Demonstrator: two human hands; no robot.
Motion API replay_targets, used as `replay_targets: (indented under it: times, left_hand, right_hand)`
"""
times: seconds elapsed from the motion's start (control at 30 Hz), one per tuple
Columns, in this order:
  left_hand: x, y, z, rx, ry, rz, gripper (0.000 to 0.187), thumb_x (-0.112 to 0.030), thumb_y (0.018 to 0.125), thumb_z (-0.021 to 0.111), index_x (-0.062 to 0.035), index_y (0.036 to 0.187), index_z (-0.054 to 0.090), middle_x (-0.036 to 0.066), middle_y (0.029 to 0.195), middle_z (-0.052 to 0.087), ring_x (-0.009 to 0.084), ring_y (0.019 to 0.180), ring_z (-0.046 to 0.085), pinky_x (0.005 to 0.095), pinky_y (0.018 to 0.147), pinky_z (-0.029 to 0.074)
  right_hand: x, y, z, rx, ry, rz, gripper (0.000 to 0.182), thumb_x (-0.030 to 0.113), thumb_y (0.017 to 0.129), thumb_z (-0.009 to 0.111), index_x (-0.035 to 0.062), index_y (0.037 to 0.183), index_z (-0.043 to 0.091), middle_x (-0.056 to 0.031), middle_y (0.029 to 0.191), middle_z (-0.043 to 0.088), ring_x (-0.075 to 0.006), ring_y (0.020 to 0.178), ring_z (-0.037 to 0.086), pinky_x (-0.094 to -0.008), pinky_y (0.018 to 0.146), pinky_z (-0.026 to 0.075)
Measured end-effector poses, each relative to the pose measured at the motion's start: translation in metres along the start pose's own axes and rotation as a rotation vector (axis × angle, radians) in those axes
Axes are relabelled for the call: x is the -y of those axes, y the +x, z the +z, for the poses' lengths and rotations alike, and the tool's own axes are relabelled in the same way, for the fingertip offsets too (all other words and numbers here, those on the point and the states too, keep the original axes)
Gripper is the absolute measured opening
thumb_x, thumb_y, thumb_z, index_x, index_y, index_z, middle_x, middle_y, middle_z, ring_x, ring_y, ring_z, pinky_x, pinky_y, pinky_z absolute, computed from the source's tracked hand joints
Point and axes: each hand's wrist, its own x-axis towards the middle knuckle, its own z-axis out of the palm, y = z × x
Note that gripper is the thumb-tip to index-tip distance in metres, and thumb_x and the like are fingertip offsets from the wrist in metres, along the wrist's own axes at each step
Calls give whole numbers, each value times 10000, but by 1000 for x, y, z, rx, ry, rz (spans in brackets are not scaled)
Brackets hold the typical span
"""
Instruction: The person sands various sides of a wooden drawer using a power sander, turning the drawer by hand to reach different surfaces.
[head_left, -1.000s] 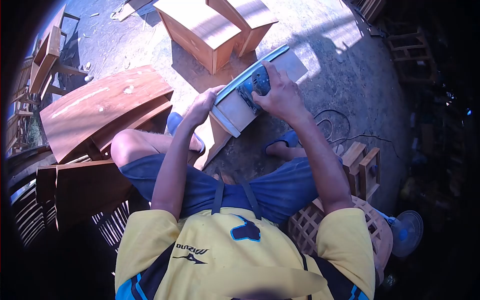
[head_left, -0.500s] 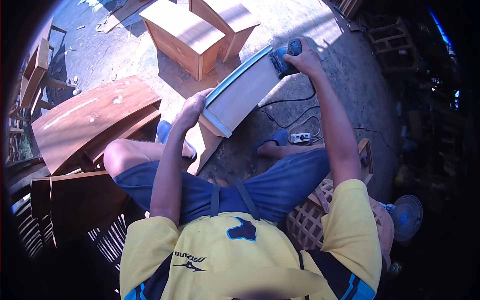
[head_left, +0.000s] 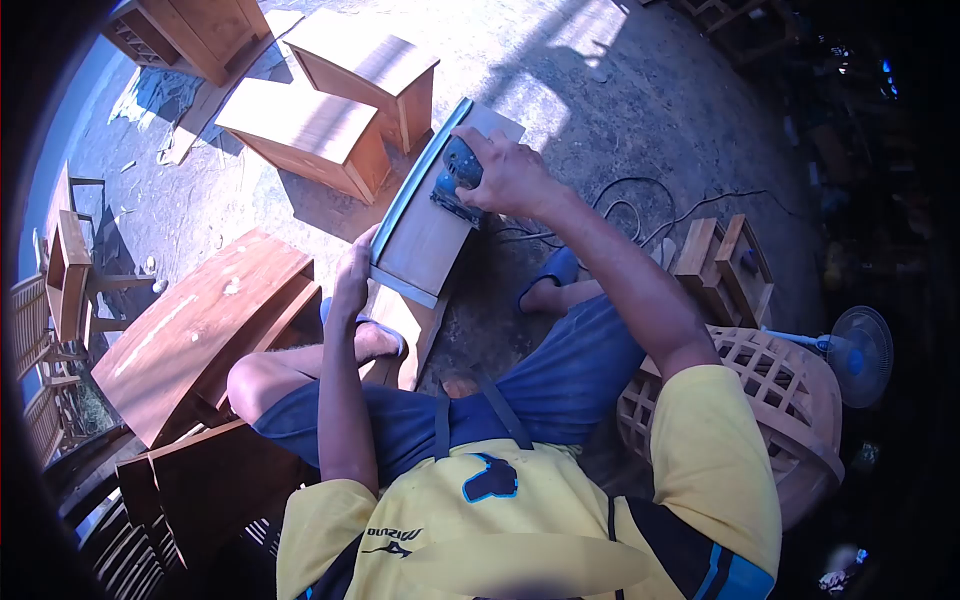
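Observation:
A wooden drawer-like piece (head_left: 420, 245) with a pale flat side and a shiny, light-coloured long edge stands tilted between my feet, resting on a wooden board. My left hand (head_left: 353, 275) grips its near left corner, the fingers partly hidden behind the edge. My right hand (head_left: 515, 178) is wrapped around the top of a blue electric sander (head_left: 461, 162). The sander's base sits against the pale side, around the middle of its length. From the sander, a dark cord trails off to the right across the floor.
Two wooden cabinets (head_left: 300, 115) stand just beyond the piece. A curved brown tabletop (head_left: 205, 320) lies to my left. On my right are small wooden drawers (head_left: 725, 265), a lattice-like wooden frame (head_left: 770, 375) and a fan (head_left: 860, 355). Cord loops (head_left: 630, 205) lie on the floor.
The sander in my right hand has moved from the far end of the piece back toward its middle. My left hand keeps its hold at the corner. The camera view has shifted.

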Motion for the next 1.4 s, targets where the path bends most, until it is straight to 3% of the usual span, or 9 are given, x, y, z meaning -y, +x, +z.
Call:
replay_targets:
  times: [0.2,0.43,0.57,0.63,0.83,1.0,1.1,1.3,1.4]
  left_hand:
    - [3,2,1,45,20,31,594,-433,1173,339,4,1496,582,179,1416,662,271,1341,594,373,1167,417]
    - [20,5,-3,-107,-2,54,548,-421,1165,406,-2,1413,657,139,1321,720,233,1237,652,359,1088,477]
    - [-11,-19,14,-353,165,-87,579,-447,1104,558,-7,1479,592,241,1332,705,308,1275,652,405,1086,481]
    - [5,-32,41,-682,408,29,816,-462,1024,685,-26,1626,347,353,1399,588,463,1367,549,492,1179,402]
    - [-7,-41,80,-443,45,-244,1009,-307,945,762,-4,1656,113,387,1387,573,494,1298,611,506,1130,471]
    - [-15,-7,12,-334,124,-204,931,-247,959,692,-1,1665,137,374,1500,517,446,1344,596,445,1154,450]
    - [-22,5,-27,-242,-71,-175,917,-293,1002,647,35,1673,115,328,1617,401,406,1519,415,420,1245,328]
    - [43,29,-18,-454,-128,20,712,-489,1164,341,6,1659,212,306,1679,304,397,1599,274,450,1301,231]
    - [37,18,-5,-522,-112,91,549,-423,1183,300,-46,1578,354,278,1559,434,390,1514,398,471,1246,314]
  right_hand:
    - [-123,82,-29,-102,-23,274,893,497,793,829,216,1535,419,-267,1328,664,-453,1273,656,-550,1069,533]
    - [-141,1,-22,-274,3,485,847,455,786,855,175,1475,451,-250,1320,669,-438,1217,681,-546,1026,547]
    - [-115,-82,-2,-358,375,390,729,295,772,895,140,1394,548,-201,1275,693,-405,1143,711,-509,964,566]
    - [-100,-108,-1,-322,370,273,715,250,785,887,146,1407,550,-184,1236,704,-373,1111,721,-484,969,566]
    - [-47,-105,-45,-95,290,-152,741,173,782,861,190,1451,542,-178,1230,633,-404,1137,682,-494,973,562]
    - [0,-52,-50,265,127,-449,766,171,796,842,261,1487,522,-173,1295,591,-430,1146,670,-503,1014,570]
    - [18,-16,-34,356,35,-525,764,173,800,838,292,1488,526,-158,1295,576,-430,1162,663,-507,1015,574]
    - [56,31,-25,333,-151,-657,764,177,809,829,285,1496,513,-160,1267,573,-424,1195,646,-526,1013,567]
    - [80,46,-21,490,-171,-664,764,177,806,834,276,1491,509,-162,1285,561,-424,1230,627,-525,1056,543]
